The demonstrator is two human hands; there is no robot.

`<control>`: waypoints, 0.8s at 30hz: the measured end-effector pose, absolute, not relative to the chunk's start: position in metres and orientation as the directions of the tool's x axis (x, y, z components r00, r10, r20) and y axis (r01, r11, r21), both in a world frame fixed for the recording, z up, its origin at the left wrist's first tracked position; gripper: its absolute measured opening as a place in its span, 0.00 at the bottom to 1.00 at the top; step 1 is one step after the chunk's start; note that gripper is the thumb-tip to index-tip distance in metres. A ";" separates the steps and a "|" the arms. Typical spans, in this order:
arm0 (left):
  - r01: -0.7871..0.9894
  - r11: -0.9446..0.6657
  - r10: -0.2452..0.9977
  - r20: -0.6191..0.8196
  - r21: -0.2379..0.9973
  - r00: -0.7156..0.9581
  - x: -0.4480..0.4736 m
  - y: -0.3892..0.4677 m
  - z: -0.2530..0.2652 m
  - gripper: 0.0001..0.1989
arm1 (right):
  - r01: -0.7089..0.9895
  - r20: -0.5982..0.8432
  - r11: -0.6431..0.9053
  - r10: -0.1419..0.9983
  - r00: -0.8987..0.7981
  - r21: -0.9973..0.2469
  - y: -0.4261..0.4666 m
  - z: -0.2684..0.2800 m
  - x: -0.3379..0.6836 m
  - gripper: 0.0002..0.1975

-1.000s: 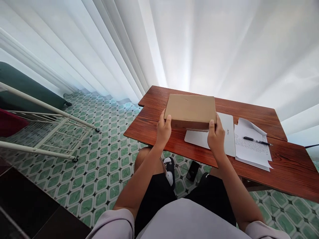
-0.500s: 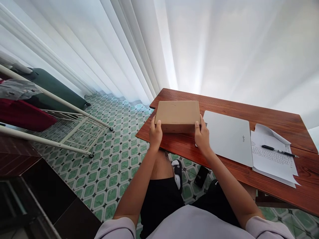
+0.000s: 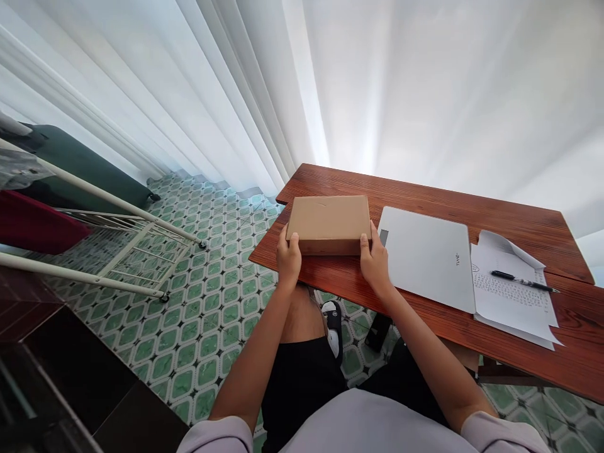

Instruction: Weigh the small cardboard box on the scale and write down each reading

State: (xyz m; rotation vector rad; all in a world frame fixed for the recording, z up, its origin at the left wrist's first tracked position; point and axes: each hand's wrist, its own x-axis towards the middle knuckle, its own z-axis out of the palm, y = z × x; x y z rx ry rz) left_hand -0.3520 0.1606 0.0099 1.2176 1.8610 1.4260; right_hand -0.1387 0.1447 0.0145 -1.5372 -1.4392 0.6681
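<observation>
A closed brown cardboard box (image 3: 329, 217) is at the left end of the wooden table (image 3: 330, 270). My left hand (image 3: 288, 257) grips its near left corner, thumb on the front face. At the near right corner my right hand (image 3: 374, 255) holds it the same way. The other fingers are partly hidden along the box's sides. Whether the box rests fully on the tabletop I cannot tell. Just right of my right hand lies a flat silver panel (image 3: 427, 258) with a small dark display at its left edge and lettering on its right.
Handwritten papers (image 3: 512, 302) with a black pen (image 3: 523, 280) on top lie right of the panel. A white wheeled rack (image 3: 141, 251) stands left on the tiled floor, beside a dark green suitcase (image 3: 85, 157). White curtains (image 3: 401, 94) hang behind the table.
The box sits slightly lower relative to the table, a little farther from the back edge, with both hands still on it. The whole view has shifted slightly.
</observation>
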 end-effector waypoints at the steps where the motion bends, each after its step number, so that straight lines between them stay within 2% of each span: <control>1: 0.350 0.055 0.867 0.129 0.935 -0.480 -0.352 0.160 0.009 0.27 | 0.489 0.191 0.085 0.966 0.172 -0.868 0.144 0.013 -0.139 0.31; 8: 0.376 0.055 0.855 0.150 0.925 -0.496 -0.353 0.161 0.001 0.29 | 0.574 0.229 0.108 0.963 0.142 -0.811 0.145 0.009 -0.138 0.31; 14: 0.396 0.017 0.830 0.207 0.918 -0.517 -0.350 0.162 -0.005 0.29 | 0.580 0.244 0.147 0.965 0.093 -0.801 0.148 0.009 -0.134 0.31; 19: 0.420 -0.029 0.834 0.253 0.907 -0.490 -0.349 0.162 -0.006 0.29 | 0.621 0.274 0.218 0.962 -0.005 -0.753 0.147 0.013 -0.125 0.31; 22: 0.510 -0.178 0.775 0.439 0.842 -0.455 -0.347 0.160 0.000 0.28 | 0.671 0.303 0.252 0.952 -0.043 -0.697 0.142 0.024 -0.110 0.30; 24: 0.637 -0.326 0.650 0.655 0.698 -0.385 -0.344 0.157 0.008 0.26 | 0.700 0.336 0.264 0.941 -0.036 -0.663 0.136 0.035 -0.093 0.29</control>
